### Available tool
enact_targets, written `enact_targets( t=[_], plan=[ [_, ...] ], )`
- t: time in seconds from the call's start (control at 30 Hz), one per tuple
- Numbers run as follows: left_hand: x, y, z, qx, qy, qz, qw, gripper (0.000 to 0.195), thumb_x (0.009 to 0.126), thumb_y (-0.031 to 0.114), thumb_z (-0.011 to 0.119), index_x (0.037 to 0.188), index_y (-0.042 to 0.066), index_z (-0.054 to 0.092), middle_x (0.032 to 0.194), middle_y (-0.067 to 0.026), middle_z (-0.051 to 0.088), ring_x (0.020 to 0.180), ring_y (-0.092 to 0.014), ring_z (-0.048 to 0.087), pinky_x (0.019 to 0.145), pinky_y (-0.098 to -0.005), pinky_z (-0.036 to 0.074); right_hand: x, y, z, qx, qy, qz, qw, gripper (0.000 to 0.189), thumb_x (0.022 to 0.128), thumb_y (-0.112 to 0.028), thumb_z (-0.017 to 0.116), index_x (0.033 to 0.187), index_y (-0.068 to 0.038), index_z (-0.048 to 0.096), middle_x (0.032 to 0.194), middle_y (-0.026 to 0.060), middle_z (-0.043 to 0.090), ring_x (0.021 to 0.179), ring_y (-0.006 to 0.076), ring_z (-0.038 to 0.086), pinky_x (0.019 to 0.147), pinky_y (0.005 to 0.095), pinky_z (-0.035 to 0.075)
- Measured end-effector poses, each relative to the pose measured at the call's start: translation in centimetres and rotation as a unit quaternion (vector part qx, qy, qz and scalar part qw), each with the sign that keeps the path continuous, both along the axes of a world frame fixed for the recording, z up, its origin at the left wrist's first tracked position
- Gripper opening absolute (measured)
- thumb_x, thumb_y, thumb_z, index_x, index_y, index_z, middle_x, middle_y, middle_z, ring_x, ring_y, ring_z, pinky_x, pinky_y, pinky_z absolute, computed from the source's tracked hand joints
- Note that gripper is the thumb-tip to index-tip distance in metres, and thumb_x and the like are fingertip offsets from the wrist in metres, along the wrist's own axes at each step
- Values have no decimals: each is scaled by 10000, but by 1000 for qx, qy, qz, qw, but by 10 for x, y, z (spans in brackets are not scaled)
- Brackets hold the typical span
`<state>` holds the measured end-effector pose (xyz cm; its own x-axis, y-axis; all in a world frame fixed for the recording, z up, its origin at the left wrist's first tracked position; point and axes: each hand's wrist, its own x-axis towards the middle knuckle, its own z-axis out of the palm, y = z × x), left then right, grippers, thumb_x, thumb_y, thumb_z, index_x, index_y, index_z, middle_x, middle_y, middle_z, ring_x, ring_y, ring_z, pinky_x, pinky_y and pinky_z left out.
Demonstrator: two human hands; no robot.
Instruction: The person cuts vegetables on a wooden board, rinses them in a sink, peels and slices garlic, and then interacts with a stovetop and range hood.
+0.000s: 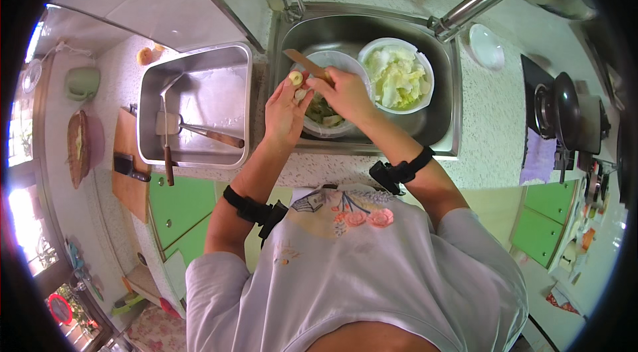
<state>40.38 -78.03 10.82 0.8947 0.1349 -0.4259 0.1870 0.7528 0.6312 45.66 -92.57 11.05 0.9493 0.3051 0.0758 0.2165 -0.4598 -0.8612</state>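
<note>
My left hand (284, 115) holds a small pale round vegetable piece (295, 78) in its fingertips, over the left part of the steel sink (319, 28). A second whitish piece (300, 95) sits between its fingers. My right hand (347, 95) grips a knife (304, 63) whose brownish blade points up and left, close to the round piece. Beneath both hands is a white bowl (366, 78) with green and pale scraps (319, 115), partly hidden. Beside it on the right, a white bowl (429, 70) holds torn pale green leaves (396, 75).
Left of the sink lies a steel tray (194, 158) with a spatula (212, 135) and another long-handled utensil (167, 152). A cleaver (129, 167) rests on a wooden board (130, 137). The faucet (468, 10) rises behind right; a wok (566, 105) stands far right.
</note>
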Motion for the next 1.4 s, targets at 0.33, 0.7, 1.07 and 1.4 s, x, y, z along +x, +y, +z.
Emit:
enact_targets(
  t=[0.33, 0.7, 1.07, 1.4],
  plan=[
    [-1, -11, 5, 34, -56, 9, 998, 362, 993, 199, 495, 1271, -32, 514, 1234, -92, 565, 1128, -184, 549, 979, -366, 445, 0, 11, 6, -73, -57, 7, 996, 510, 841, -503, 616, 760, -4, 553, 697, 190, 631, 662, 380, 632, 592, 451, 486],
    [-1, -14, 12, 34, -42, 32, 998, 300, 990, 183, 500, 1198, -27, 551, 1128, -68, 600, 1036, -165, 573, 917, -331, 460, 4, 9, 3, -79, -62, 32, 994, 552, 854, -537, 580, 735, 2, 578, 655, 192, 620, 631, 378, 625, 571, 456, 488],
    [2, -2, -1, -20, -28, -8, 999, 263, 993, 205, 491, 1149, 11, 575, 1103, -61, 624, 970, -143, 580, 873, -312, 458, 17, 1, -7, 22, 281, 117, 952, 577, 797, -595, 613, 665, -34, 641, 531, 70, 554, 494, 202, 535, 512, 363, 439],
    [3, 8, -7, 3, -21, -31, 999, 295, 997, 211, 469, 1215, 33, 555, 1149, -45, 616, 968, -136, 557, 853, -293, 445, 17, -20, -3, -51, 72, 54, 995, 557, 801, -574, 629, 686, -29, 613, 589, 109, 582, 546, 249, 580, 560, 354, 458]
  ],
)
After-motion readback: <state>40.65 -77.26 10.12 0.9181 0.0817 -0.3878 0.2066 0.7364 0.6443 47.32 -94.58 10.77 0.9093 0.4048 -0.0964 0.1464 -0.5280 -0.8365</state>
